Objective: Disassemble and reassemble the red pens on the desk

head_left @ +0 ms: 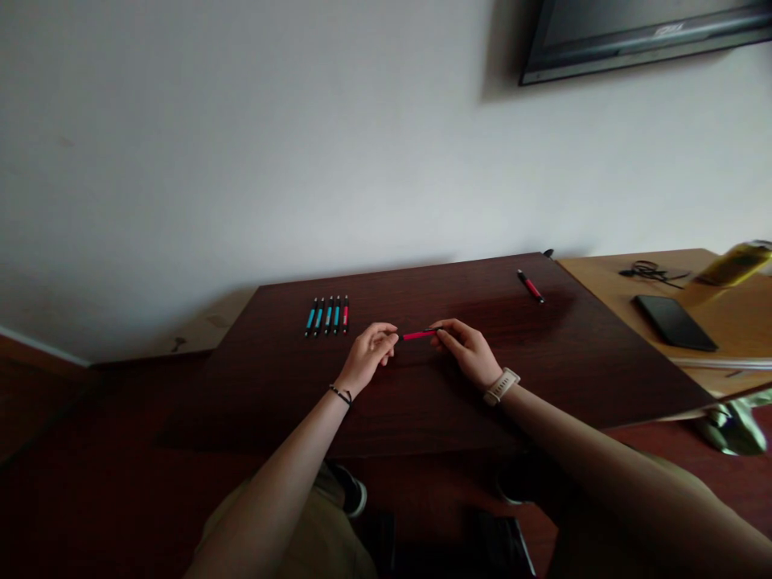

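Between my two hands, just above the dark wooden table [410,402], a red and black pen [416,334] is held nearly level. My left hand [369,350] pinches its left end between thumb and fingers. The other end sits in the fingertips of my right hand [467,347], which has a pale watch at the wrist. To the left, several blue and black pens [318,317] stand in a neat row, side by side, with a red and black pen [346,315] at the row's right end. Another red pen [531,286] lies slanted near the table's far right corner.
A lighter wooden desk [609,281] adjoins on the right, bearing a black phone [674,322], a coiled dark cable [648,272] and a yellow bottle-like container [732,264]. The wall [301,145] rises behind the table, with a screen [651,40] mounted at upper right.
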`<state>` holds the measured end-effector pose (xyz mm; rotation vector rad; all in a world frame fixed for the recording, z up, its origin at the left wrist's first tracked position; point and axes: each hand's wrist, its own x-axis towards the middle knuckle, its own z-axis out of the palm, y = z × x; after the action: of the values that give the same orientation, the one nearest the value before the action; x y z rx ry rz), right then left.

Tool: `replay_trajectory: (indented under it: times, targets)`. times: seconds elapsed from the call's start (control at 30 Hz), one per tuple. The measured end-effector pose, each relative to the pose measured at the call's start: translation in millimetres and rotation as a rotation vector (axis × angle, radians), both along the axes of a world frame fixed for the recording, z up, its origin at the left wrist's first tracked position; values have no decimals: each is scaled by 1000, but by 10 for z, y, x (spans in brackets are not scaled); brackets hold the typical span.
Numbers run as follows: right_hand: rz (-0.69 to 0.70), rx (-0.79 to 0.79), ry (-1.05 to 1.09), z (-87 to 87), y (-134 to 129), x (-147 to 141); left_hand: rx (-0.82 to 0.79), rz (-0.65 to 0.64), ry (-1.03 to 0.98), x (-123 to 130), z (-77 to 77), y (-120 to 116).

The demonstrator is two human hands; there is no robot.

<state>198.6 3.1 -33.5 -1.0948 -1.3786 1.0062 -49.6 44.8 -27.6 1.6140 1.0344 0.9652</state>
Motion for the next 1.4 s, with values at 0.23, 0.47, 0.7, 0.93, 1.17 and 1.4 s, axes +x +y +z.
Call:
replay_trajectory:
  times: [0.23, 0.47, 0.7, 0.93, 1.17, 1.4]
  targets:
    - [13, 5, -14, 15, -7, -4, 24, 68, 72, 2, 4, -23]
    - [-12, -10, 6, -18, 7, 12, -30, -7, 19, 8, 31, -10]
    - [-33, -25, 24, 9, 11, 12, -77, 127, -50, -8, -29, 19]
    - [-88, -23, 29, 8, 10, 28, -91, 144, -91, 1, -30, 7]
    - [-155, 47, -89, 82, 14, 104, -55, 74, -25, -28, -15, -6]
    - [-54, 45, -30, 272, -17, 159, 61, -179, 126, 34, 56, -113]
